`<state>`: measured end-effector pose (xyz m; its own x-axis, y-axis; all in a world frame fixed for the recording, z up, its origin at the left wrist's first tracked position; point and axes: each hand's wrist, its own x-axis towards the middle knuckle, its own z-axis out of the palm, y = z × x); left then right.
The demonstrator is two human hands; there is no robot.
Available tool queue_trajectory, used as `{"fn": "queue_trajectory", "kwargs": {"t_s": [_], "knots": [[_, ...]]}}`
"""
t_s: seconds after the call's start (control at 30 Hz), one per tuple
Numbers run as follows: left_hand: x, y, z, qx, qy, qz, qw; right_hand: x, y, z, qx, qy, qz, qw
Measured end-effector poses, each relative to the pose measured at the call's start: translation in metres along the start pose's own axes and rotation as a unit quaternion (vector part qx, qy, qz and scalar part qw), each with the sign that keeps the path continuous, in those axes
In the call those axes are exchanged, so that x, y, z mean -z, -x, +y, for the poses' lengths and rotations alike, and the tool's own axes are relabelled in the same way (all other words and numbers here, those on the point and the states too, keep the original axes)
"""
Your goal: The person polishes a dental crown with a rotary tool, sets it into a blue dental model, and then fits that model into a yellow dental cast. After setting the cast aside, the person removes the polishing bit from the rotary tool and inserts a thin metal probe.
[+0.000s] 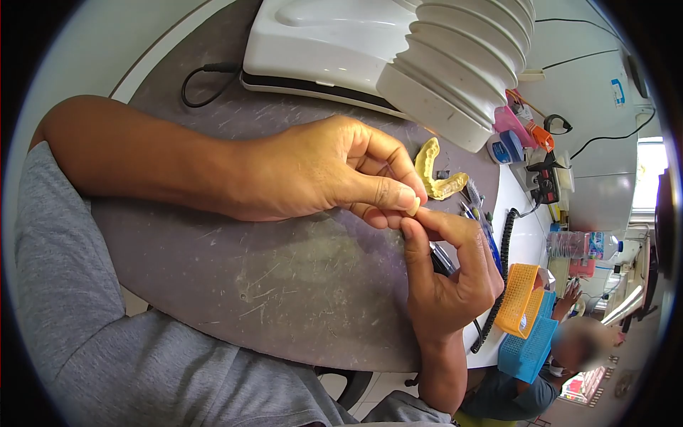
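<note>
My left hand is closed in a pinch, thumb against fingers, on a small pale yellow piece. Its exact shape is too small to make out. My right hand meets it there, thumb and forefinger pinched at the same piece. Behind the fingertips lies a yellow dental model, shaped like a curved arch with teeth, on the grey-brown desk. A dark, metallic pen-like tool shows in the gap of my right hand; whether it is held or lies behind cannot be told.
A white machine and a ribbed white hose stand over the desk's far side. Several thin tools and a coiled black cord lie at right, near orange and blue baskets. A co-worker sits beyond.
</note>
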<state>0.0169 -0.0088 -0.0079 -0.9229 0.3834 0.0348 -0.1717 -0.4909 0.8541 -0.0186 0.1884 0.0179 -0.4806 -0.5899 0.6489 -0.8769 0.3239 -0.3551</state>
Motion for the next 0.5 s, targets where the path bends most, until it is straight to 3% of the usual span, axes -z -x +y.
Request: {"fn": "queue_trajectory", "kwargs": {"t_s": [0.5], "knots": [[0.0026, -0.0007, -0.0009, -0.006, -0.007, -0.021, 1.000, 0.0019, -0.0007, -0.0015, -0.001, 0.003, 0.011, 1.000]]}}
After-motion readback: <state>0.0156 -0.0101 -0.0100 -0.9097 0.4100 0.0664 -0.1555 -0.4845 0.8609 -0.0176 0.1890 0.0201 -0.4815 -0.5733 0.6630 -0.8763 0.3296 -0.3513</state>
